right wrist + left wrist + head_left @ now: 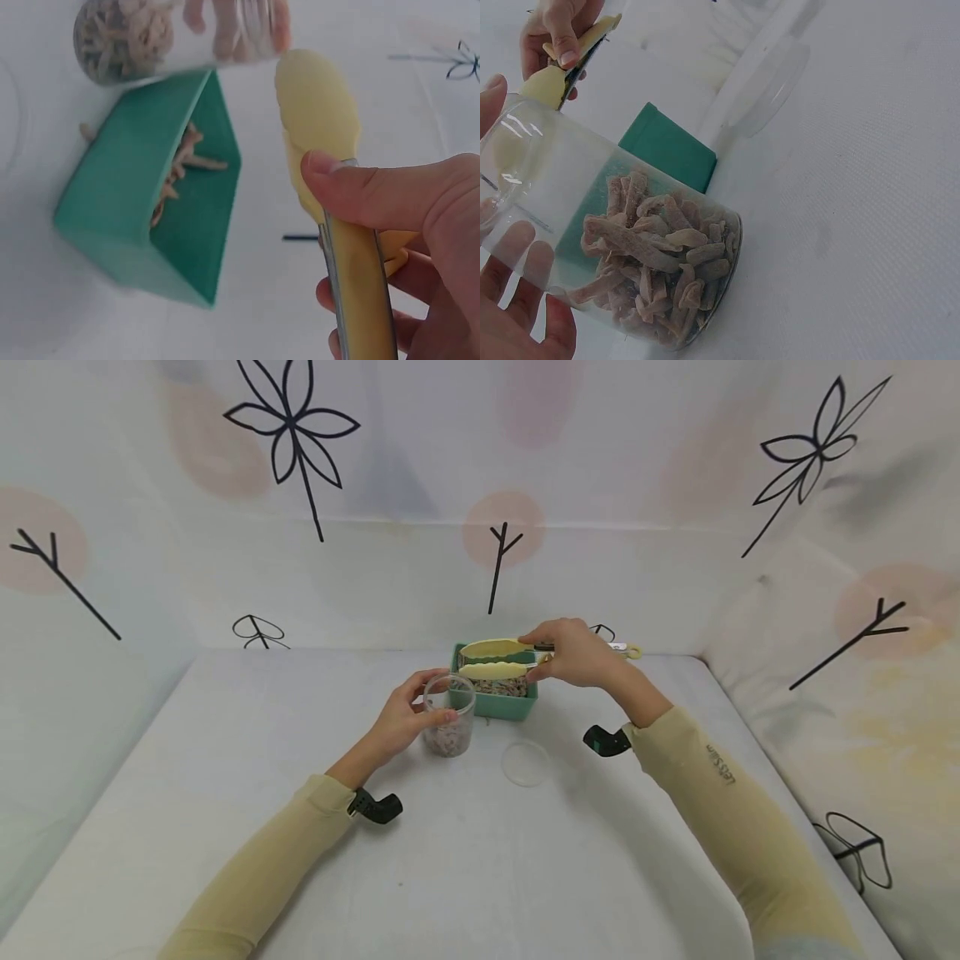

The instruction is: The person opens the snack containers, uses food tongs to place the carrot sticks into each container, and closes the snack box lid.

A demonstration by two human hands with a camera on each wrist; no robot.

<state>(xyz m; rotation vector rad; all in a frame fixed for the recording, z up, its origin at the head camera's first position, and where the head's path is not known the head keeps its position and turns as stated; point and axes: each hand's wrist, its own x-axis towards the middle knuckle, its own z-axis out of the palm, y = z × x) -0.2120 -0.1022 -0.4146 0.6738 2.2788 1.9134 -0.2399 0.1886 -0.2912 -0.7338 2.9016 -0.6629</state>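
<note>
My left hand (408,714) grips a clear plastic jar (450,727) around its upper part, beside the green box. Brownish dried strips (660,255) fill roughly the lower half of the jar, whose mouth is uncovered. In my right hand (573,652) is a pair of yellow tongs (322,112) with metal edges, held over the green box (502,706). The two tong heads stand apart in the head view, with nothing between them. Inside the box lie more of the same strips (176,169).
A round clear lid (526,763) lies flat on the white table in front of the box. One stray strip (88,133) lies on the table beside the box. A patterned cloth wall (390,577) rises behind the table.
</note>
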